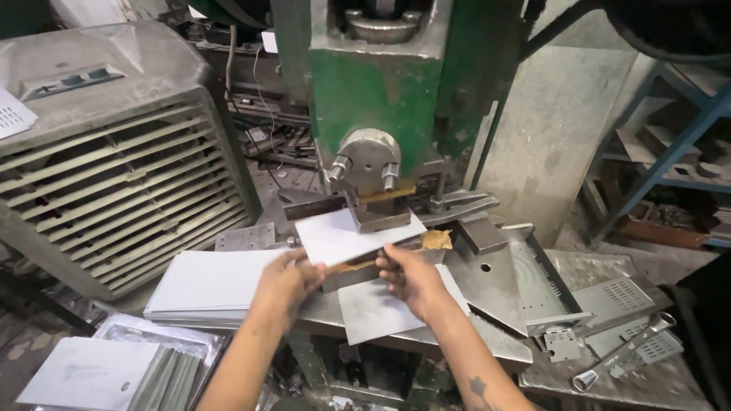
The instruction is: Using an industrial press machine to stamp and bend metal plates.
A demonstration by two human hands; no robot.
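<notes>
Two hands feeding a flat pale grey sheet-metal blank (pixel 343 236) into the die of a green-bodied steel press (pixel 381 91).

Item in hand: the blank lies level on the die block directly under the press ram, its near edge held. Left hand (pixel 285 278) pinches the near-left corner, fingers closed on the sheet; right hand (pixel 411 274) grips the near-right edge, thumb on top, both forearms reaching up from below the press. Judged step: seating the blank against the die; next move calls for squaring it to the stop, then clearing fingers. Left of the press: a stack of like grey blanks (pixel 209 285) on the tabletop (pixel 495 346). Right of the press: perforated punched plates (pixel 620 301) and a steel spanner (pixel 624 352).
</notes>
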